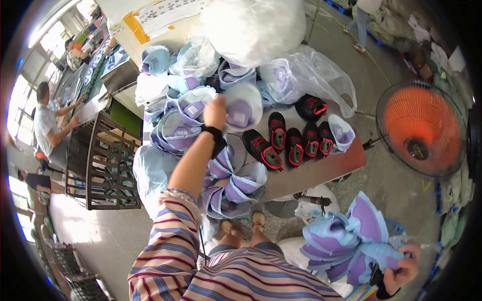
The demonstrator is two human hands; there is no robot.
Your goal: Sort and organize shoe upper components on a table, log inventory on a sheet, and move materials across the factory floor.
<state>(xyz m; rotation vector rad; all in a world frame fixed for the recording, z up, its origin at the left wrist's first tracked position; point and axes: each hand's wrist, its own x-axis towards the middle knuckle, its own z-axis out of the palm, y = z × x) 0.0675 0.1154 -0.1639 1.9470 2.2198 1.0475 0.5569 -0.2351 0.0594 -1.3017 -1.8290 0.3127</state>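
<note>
My left hand [216, 113], slightly blurred, reaches over the table with its fingers closed at the edge of a light blue and purple shoe upper [240, 113], which is also smeared by motion. More blue and purple shoe uppers [183, 130] are heaped beside and beyond that hand. At the lower right, my right hand [401, 268] is closed on one end of a fanned bundle of shoe uppers [346, 241], held out past the table's near edge. Another cluster of uppers [233, 188] sits at the near side of the table, below my left forearm.
Several black shoes with red trim [294, 145] stand on the table [321, 170], near clear plastic bags [321, 75] and a large white bag [256, 30]. A big orange fan [420, 130] stands at right. A slatted crate [113, 163] and a person [52, 120] are at left.
</note>
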